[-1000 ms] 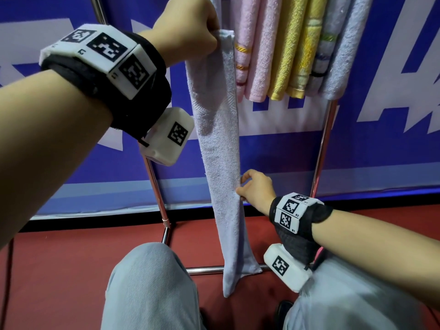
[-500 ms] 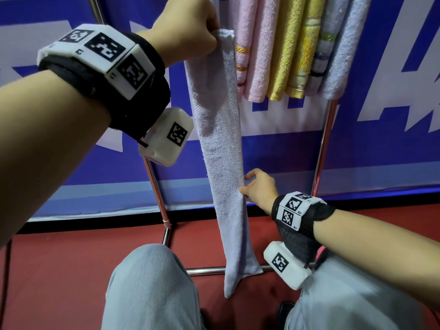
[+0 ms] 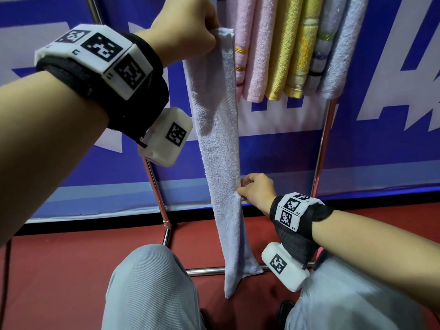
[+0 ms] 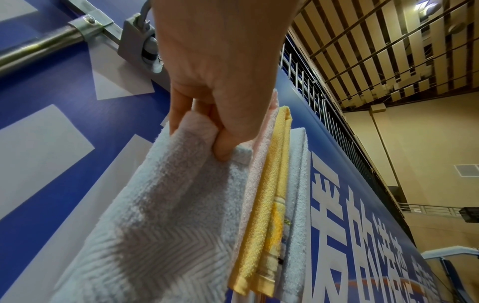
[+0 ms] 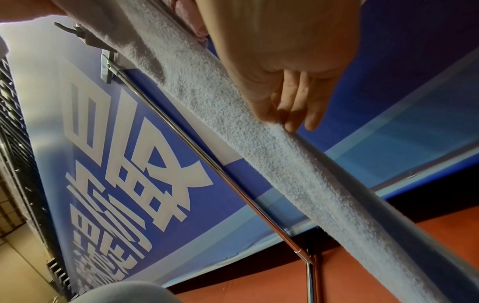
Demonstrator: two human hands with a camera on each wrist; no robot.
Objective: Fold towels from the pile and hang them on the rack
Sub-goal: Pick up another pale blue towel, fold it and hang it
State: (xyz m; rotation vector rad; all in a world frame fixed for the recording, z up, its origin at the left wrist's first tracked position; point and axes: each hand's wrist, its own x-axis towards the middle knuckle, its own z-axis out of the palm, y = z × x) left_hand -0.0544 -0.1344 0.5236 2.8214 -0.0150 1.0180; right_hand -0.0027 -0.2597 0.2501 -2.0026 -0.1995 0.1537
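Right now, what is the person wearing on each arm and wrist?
Both forearms are bare, with no sleeves. The left wrist's black fabric band carries white blocks printed with black square markers on top, plus a white marked box hanging underneath. The right wrist's matching black band has the same white marker blocks and box.

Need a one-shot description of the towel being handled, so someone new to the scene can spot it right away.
Start at the metal rack standing before the blue banner, with folded pink, yellow and pale towels hanging at its top. Just left of the pink towel hangs a long lavender towel, gripped at its top by the left hand and pinched lower down by the right hand. Unlike its short neighbours, it reaches nearly to the red floor.
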